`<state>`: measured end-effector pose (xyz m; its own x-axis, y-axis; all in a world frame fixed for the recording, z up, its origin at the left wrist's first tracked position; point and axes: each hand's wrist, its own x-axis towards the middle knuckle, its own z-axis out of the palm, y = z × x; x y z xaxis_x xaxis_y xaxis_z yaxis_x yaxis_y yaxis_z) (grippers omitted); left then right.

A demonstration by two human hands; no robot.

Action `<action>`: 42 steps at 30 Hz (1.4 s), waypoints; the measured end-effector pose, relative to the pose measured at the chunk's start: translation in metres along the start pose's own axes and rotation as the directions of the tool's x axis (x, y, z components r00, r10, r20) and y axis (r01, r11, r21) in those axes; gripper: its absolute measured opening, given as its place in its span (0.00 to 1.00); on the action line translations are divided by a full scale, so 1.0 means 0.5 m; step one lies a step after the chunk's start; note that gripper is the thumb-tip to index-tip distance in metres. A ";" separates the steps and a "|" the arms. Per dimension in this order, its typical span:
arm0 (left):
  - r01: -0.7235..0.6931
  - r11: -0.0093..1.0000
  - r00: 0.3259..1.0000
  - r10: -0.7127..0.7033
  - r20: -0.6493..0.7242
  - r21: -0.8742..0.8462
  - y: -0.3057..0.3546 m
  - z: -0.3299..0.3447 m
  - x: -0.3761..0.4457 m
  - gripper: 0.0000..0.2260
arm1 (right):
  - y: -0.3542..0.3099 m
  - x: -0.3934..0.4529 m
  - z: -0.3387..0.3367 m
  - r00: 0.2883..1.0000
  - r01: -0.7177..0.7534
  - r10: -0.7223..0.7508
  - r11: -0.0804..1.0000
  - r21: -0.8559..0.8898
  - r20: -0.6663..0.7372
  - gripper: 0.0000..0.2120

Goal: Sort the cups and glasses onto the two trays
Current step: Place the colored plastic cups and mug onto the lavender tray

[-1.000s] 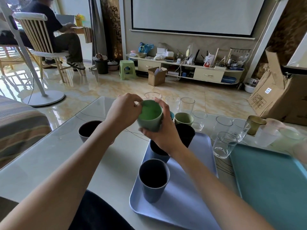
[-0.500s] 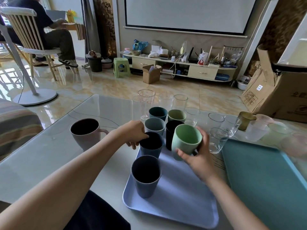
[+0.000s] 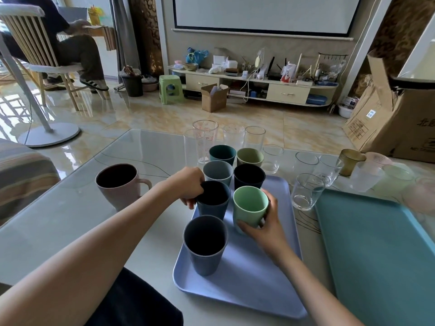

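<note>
On the lavender tray [image 3: 237, 288], middle row: the light green cup [image 3: 250, 206] is now standing upright, base down on the tray surface, just beside the dark blue cup [image 3: 213, 200]. One second ago this green cup was being carried in the air between both hands; half a second ago it was coming down tilted over the tray. The right hand [image 3: 266, 225] is still wrapping the green cup's near side, thumb and fingers curled round it, so the cup is not yet being let go. The left hand [image 3: 191, 187] has come off the green cup and is now grasping the rim and far side of the dark blue cup, seemingly steadying or nudging it.

Holdings so far: several opaque cups are crowding the lavender tray's far end, and a large blue-grey cup [image 3: 205, 244] is standing at the near-left. The teal tray [image 3: 381, 255] is holding nothing visible. Clear glasses [image 3: 306, 191] and a pink mug [image 3: 120, 184] are waiting on the table, so most sorting is probably still ahead.
</note>
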<state>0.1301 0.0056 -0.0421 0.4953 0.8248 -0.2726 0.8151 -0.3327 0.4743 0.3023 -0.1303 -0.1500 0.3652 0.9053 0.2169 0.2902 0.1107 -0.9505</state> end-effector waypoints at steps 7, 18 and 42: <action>-0.007 1.000 1.000 0.007 0.024 -0.009 0.000 -0.002 -0.003 0.08 | -0.014 0.002 0.002 0.999 -0.023 0.023 1.000 -0.019 0.034 0.43; 0.050 0.998 0.939 -0.037 -0.343 0.030 -0.055 -0.090 -0.046 0.08 | -0.115 -0.025 -0.021 0.999 0.047 -0.046 0.986 -0.161 0.011 0.40; 0.093 0.958 0.890 0.043 -0.455 0.272 -0.279 -0.128 -0.114 0.08 | -0.265 0.164 0.349 0.839 0.165 0.146 0.850 -0.501 0.524 0.23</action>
<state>-0.0312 0.0343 -0.0391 0.3390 0.9274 0.1582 0.9085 -0.3664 0.2011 0.1396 0.0008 -0.0453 -0.1144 0.9908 -0.0730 0.7498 0.0379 -0.6605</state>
